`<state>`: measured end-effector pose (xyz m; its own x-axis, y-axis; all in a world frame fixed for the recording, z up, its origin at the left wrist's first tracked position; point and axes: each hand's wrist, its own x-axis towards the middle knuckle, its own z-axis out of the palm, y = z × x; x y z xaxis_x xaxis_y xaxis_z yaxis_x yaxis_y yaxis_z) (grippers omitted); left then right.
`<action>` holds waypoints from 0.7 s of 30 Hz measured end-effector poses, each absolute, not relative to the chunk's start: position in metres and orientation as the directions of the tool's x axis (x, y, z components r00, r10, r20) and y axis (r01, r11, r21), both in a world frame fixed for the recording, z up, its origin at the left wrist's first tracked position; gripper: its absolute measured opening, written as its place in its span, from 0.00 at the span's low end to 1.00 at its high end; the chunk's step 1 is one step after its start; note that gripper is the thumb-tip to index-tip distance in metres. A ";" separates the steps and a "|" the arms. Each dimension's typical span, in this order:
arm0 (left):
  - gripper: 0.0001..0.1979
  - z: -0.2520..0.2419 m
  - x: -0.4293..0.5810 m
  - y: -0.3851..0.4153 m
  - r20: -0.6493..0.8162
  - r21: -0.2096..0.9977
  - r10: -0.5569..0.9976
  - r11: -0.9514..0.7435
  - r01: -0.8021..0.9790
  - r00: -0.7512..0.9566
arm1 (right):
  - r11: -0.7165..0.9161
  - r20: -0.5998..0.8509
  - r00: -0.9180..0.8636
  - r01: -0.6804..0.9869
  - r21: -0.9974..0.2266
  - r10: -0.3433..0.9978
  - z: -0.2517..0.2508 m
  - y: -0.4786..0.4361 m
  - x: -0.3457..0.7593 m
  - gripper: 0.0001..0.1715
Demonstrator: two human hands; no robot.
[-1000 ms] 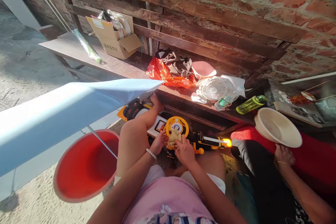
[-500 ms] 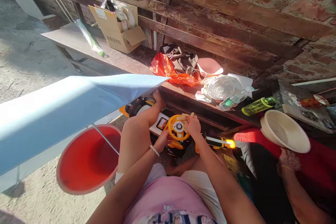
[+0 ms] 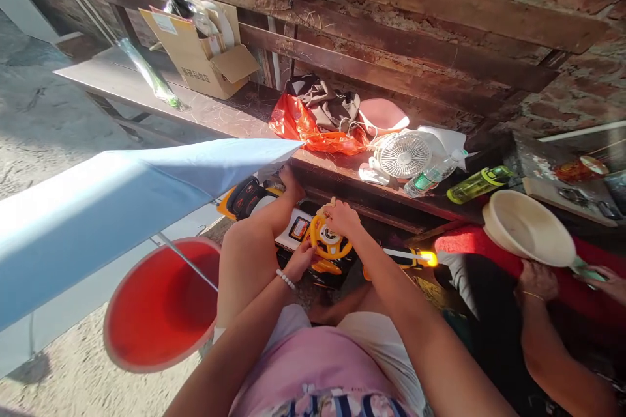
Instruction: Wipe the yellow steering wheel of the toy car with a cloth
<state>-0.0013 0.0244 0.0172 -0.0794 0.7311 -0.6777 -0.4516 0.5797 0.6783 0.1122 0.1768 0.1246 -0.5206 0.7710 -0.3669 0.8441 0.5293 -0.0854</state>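
Observation:
A yellow toy steering wheel (image 3: 338,253) sits on a white, black and yellow ride-on toy car (image 3: 282,239) between my legs. My left hand (image 3: 300,262) is closed on the left side of the wheel's rim. At the top of the rim, my right hand (image 3: 343,217) presses a crumpled tan cloth (image 3: 323,210) against the wheel. My right fingers partly cover the cloth and the hub. A black seat (image 3: 244,197) shows behind my left leg.
A red bucket (image 3: 161,313) stands at left under a light blue umbrella (image 3: 147,189). The wooden bench (image 3: 210,118) holds a cardboard box (image 3: 203,68), red plastic bag (image 3: 293,120), fan (image 3: 405,154) and bottles. At right, another person's hand (image 3: 538,279) is near a cream basin (image 3: 533,228).
My right hand and the cloth have slid left along the top of the wheel. My left hand stays on the rim. The other person's second hand has appeared at right with a pale green thing.

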 end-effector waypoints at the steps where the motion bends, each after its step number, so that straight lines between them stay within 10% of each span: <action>1: 0.08 0.017 -0.001 0.024 -0.672 0.679 0.737 0.573 -0.459 -0.075 | 0.447 -0.388 -0.445 0.890 -0.091 0.807 0.125 0.179 0.120 0.25; 12: 0.08 0.017 -0.002 0.026 -0.658 0.672 0.750 0.549 -0.497 -0.062 | -0.114 -0.398 -0.005 0.954 -0.276 0.917 0.091 0.114 0.169 0.35; 21: 0.06 0.011 0.001 0.026 -0.634 0.675 0.770 0.511 -0.532 -0.066 | 0.013 -0.215 -0.212 0.739 -0.674 0.953 0.038 0.013 0.157 0.34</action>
<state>0.0012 0.0262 0.0108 -0.0655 0.7702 -0.6344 -0.5322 0.5109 0.6751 0.1569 0.0128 0.0377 -0.2122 0.9533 -0.2149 0.7390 0.0127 -0.6736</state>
